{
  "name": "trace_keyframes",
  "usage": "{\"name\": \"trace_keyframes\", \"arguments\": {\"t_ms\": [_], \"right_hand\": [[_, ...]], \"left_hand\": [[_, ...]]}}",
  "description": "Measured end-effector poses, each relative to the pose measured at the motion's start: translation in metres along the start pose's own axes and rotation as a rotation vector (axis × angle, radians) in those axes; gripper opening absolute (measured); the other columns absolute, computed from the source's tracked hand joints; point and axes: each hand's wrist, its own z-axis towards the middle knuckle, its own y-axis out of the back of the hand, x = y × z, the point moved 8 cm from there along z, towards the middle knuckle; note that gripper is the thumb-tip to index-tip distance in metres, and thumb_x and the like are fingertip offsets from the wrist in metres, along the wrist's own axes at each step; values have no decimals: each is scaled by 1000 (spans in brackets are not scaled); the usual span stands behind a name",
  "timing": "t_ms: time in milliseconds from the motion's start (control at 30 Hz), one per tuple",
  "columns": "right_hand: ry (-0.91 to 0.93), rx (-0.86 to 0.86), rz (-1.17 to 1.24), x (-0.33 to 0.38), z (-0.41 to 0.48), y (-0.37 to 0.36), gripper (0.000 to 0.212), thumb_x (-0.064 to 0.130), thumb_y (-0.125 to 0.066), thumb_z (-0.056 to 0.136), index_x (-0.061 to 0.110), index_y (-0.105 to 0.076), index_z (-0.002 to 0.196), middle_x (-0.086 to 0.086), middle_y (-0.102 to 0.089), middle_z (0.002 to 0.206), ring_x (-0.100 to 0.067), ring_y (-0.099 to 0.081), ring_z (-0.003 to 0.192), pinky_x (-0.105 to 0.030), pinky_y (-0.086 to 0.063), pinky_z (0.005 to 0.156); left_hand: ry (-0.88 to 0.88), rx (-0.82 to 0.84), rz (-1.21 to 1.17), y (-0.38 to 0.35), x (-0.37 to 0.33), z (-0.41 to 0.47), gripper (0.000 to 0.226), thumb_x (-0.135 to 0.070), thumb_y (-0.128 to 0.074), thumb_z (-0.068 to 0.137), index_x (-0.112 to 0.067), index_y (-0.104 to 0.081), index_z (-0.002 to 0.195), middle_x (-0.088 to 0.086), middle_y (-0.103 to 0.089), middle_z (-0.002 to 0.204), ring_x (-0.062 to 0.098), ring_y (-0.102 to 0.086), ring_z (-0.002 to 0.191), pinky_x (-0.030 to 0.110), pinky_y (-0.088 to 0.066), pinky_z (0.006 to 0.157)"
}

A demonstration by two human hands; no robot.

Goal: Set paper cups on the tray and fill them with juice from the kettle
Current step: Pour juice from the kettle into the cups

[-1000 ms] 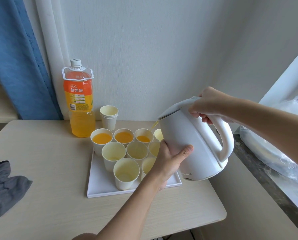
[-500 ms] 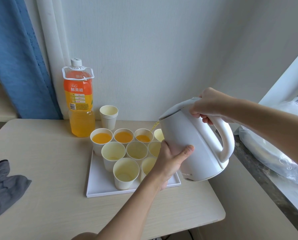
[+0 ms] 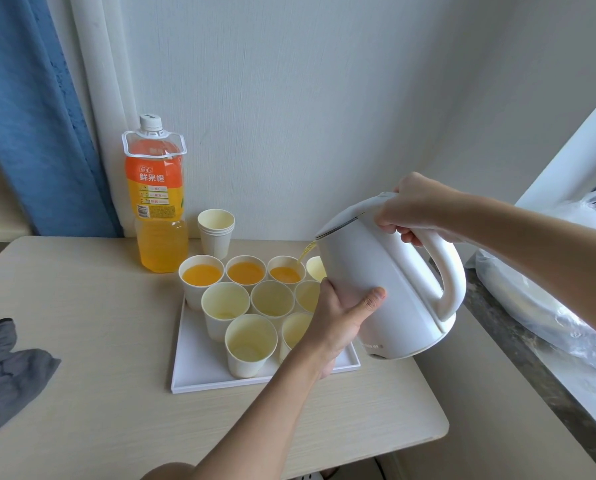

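A white kettle (image 3: 390, 278) is tilted left over the white tray (image 3: 199, 372). My right hand (image 3: 414, 209) grips its handle at the top. My left hand (image 3: 341, 313) is pressed against the kettle's lower body. A thin orange stream runs from the spout into the third back-row cup (image 3: 285, 271). Two cups to its left, the far one (image 3: 201, 275) and the middle one (image 3: 245, 271), hold juice. Several empty paper cups (image 3: 251, 344) stand in the nearer rows. My left arm and the kettle hide some cups at the tray's right.
A large orange juice bottle (image 3: 158, 195) stands at the back, with a stack of spare paper cups (image 3: 216, 233) beside it. A grey cloth (image 3: 5, 368) lies at the table's left edge. A plastic bag (image 3: 546, 296) rests on the sill at right.
The juice level in the third back-row cup has risen a little. Kettle and hands stay almost still, still pouring.
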Motion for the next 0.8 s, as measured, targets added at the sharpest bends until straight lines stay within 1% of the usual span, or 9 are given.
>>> {"name": "trace_keyframes", "arguments": {"t_ms": [167,267,467,533,700,800], "right_hand": [[7,-2,-4,2,0,1,4,-4,-56,71,0,-55,73,-11,-50,58,-23,-45,50,-23,-40,46],[10,-7,3,3,0,1,4,-4,-56,71,-1,-56,74,-12,-51,60,-23,-46,51,-24,-41,48],[4,-24,26,0,0,3,6,-3,-56,70,-1,-57,76,-13,-52,61,-24,-47,51,-24,-41,48],[2,-38,56,-3,-1,5,8,-2,-57,69,-1,-57,77,-13,-52,62,-24,-47,51,-25,-41,48],[-10,-104,190,-23,-6,14,7,-2,-57,68,2,-56,73,-10,-48,58,-22,-44,51,-27,-39,48],[-18,-125,232,-33,-9,16,7,-2,-56,66,3,-56,71,-9,-48,57,-22,-43,51,-29,-39,49]], "left_hand": [[-1,-10,-1,0,-3,-1,74,-41,-86,77,-17,-48,136,2,-70,130,20,-69,119,36,-56,94],[-1,-10,0,1,-6,-2,66,-33,-85,86,-15,-47,136,4,-69,131,22,-69,120,34,-55,91],[-11,-3,4,0,-9,-3,62,-29,-83,89,-17,-46,137,3,-68,132,20,-68,121,34,-55,93],[-25,0,7,0,-12,-3,62,-27,-83,88,-19,-45,136,-1,-68,132,16,-68,120,32,-55,93],[-115,-5,80,5,-28,2,63,-20,-86,85,-18,-46,134,-7,-67,128,0,-67,111,16,-55,87],[-123,24,117,2,-31,5,62,-20,-85,86,-17,-45,132,-7,-66,126,-6,-66,104,13,-54,84]]}}
